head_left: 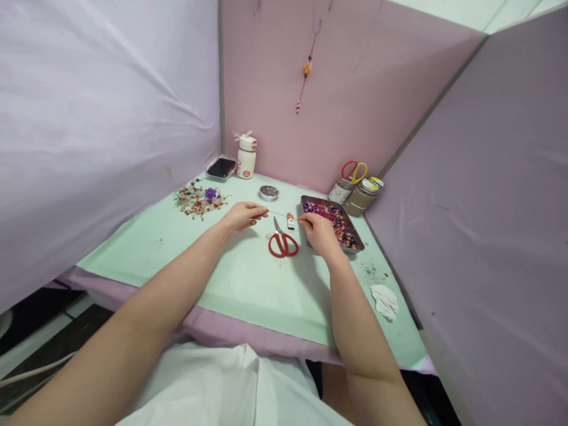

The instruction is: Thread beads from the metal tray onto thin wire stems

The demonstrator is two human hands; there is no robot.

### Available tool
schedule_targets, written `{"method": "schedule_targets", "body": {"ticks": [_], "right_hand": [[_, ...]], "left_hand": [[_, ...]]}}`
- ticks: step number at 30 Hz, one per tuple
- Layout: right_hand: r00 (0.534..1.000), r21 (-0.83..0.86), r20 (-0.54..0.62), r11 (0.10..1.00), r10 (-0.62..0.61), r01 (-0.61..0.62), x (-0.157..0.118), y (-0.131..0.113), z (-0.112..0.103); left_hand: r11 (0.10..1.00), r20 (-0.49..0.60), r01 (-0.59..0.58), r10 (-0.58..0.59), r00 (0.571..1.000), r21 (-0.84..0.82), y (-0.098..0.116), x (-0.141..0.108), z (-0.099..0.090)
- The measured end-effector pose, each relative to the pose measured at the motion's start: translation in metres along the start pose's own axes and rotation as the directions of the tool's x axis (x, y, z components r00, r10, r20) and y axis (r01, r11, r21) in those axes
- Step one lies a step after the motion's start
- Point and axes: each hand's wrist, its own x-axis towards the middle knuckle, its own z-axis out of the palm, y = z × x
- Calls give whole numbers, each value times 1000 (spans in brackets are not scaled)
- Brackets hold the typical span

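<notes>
Seen in the head view, a table (248, 284) covered in pale green stands between a white-lilac cloth wall (110, 112) at left and a grayish-lilac cloth wall (479, 195) at right, backed by a pink panel (266, 77) where a beaded strand (307, 70) hangs at upper center. At mid-frame, the left hand (246, 216) and right hand (317, 232) hold a thin thread (279, 213) between them, each grip pinched together on it. Beneath and just below the thread lie a lighter (290, 222) and red-handled scissors (284, 245); the right hand is beside a bead-filled tray (351, 251). A bead pile (202, 200), phone (222, 168), white bottle (247, 157) and round tin (268, 193) occupy the left and center rear, two jars (364, 197) the right rear corner, a white cloth (385, 302) the right side. The green surface stretches from the scissors to the front edge, between the forearms; cloth walls bound both sides.
</notes>
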Motion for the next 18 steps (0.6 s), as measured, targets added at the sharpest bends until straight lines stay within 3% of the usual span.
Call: {"method": "schedule_targets", "body": {"ticks": [5, 11, 18], "right_hand": [[991, -60, -74, 992, 111, -115, 1, 17, -22], [930, -88, -239, 948, 279, -307, 1, 37, -40], [897, -48, -312, 938, 313, -344, 1, 40, -41]], "left_hand": [[1000, -40, -16, 16, 999, 21, 0, 4, -12], [999, -110, -10, 13, 994, 30, 0, 9, -22], [999, -141, 14, -7, 990, 47, 2, 8, -23]]}}
